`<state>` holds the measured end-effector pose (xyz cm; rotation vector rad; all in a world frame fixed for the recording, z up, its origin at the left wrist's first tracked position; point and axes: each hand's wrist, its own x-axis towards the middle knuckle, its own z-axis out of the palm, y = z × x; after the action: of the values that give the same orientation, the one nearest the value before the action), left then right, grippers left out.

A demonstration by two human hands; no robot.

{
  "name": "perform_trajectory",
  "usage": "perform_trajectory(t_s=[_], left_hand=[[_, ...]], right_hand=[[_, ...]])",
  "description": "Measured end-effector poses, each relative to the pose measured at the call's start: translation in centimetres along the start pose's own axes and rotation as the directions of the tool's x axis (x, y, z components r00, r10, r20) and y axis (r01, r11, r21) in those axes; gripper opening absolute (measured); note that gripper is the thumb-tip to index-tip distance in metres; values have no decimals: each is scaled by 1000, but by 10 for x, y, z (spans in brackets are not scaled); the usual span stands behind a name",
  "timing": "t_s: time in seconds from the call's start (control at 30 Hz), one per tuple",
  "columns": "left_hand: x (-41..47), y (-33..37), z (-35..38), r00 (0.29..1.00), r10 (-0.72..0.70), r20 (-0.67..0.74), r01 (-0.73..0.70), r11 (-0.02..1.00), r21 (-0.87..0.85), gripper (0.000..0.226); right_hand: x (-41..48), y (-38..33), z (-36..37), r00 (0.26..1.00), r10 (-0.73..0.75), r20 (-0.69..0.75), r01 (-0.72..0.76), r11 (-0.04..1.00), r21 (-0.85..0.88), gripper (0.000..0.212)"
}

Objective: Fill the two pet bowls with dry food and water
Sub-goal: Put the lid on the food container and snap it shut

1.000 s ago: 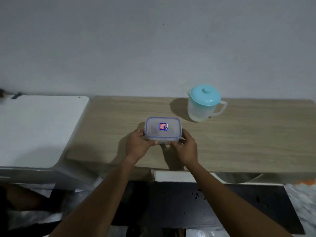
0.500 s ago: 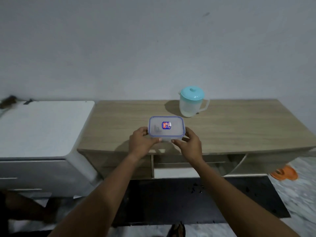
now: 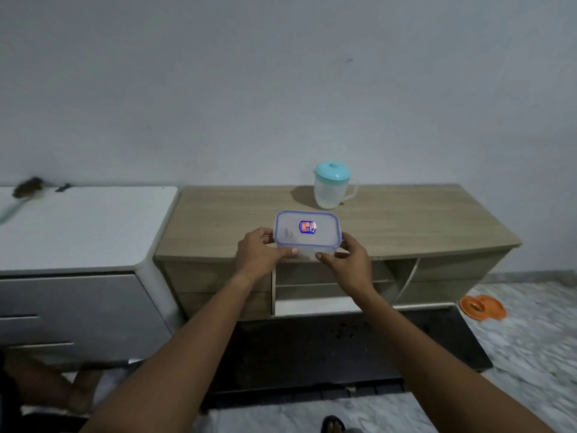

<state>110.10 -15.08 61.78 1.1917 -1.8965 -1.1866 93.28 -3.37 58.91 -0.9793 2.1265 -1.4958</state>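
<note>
A clear plastic food container (image 3: 307, 229) with a blue-rimmed lid and a small sticker is held in front of me, over the front edge of the wooden cabinet (image 3: 406, 226). My left hand (image 3: 260, 253) grips its left end and my right hand (image 3: 346, 260) grips its right end, thumbs under the near side. A translucent water jug (image 3: 332, 190) with a teal lid stands upright at the back of the cabinet top. An orange double pet bowl (image 3: 482, 307) lies on the floor at the right.
A white chest of drawers (image 3: 78, 232) adjoins the cabinet on the left, with a dark object (image 3: 29, 187) at its back corner. A black mat (image 3: 343, 345) covers the floor below the cabinet. Marbled tile floor (image 3: 530, 354) lies to the right.
The container has been lifted off the cabinet top and drawn toward me in both hands. The view has pulled back, so the floor, mat and orange bowl now show.
</note>
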Motion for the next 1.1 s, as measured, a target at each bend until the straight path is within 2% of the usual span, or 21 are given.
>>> perform_trajectory(t_s=[0.23, 0.33, 0.5, 0.7, 0.83, 1.0, 1.1], left_hand=[[-15, -2, 1, 1000, -3, 30, 5, 999, -53, 62], [-20, -11, 10, 998, -36, 57, 40, 997, -71, 59], [-27, -35, 38, 988, -115, 103, 127, 985, -118, 59], [-34, -79, 99, 964, -240, 116, 257, 951, -169, 49], [-23, -127, 144, 934, -343, 104, 358, 898, -255, 45], [25, -197, 206, 911, -413, -5, 380, 844, -379, 48], [53, -224, 226, 915, -399, -61, 339, 842, -419, 48]], right_hand=[[-10, 0, -10, 1000, 6, 3, -6, 999, -42, 63], [-15, 13, -12, 999, 19, 29, -17, 998, -55, 66], [-21, 47, -19, 995, 56, 78, -47, 992, -120, 56], [-12, 119, -23, 969, 186, 161, -159, 973, -170, 59], [10, 180, -6, 945, 219, 242, -169, 963, -212, 54], [68, 262, 42, 935, 230, 269, -211, 972, -99, 61], [99, 294, 69, 942, 220, 253, -218, 975, -38, 55]])
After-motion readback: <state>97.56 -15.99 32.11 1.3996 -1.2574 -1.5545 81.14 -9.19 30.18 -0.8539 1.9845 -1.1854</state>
